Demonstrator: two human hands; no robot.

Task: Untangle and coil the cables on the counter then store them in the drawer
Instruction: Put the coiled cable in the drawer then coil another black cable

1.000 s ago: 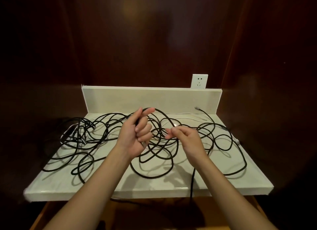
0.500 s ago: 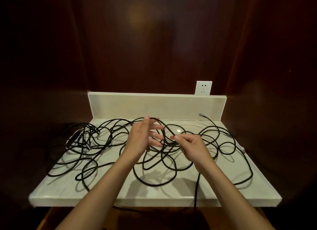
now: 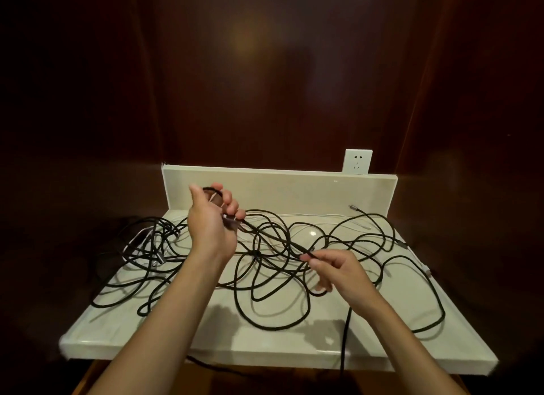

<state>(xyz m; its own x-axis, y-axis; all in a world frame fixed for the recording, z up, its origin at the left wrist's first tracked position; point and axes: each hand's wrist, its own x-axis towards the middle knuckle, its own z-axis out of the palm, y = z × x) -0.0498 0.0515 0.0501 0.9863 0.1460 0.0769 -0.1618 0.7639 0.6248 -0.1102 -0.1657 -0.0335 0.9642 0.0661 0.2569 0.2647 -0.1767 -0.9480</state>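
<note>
Messy tangle of thin black braided cables [image 3: 266,272] sprawls all over the glossy white counter [image 3: 282,346]. Left hand [image 3: 212,224] is raised near the counter's back wall, fingers curled round a small loop of cable. Right hand [image 3: 338,272] pinches the same strand nearer the counter's front edge, stretched taut between them.

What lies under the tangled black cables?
The tangled black cables rest on the white counter, with a thin white cable beneath. The counter under the left forearm is hidden.
</note>
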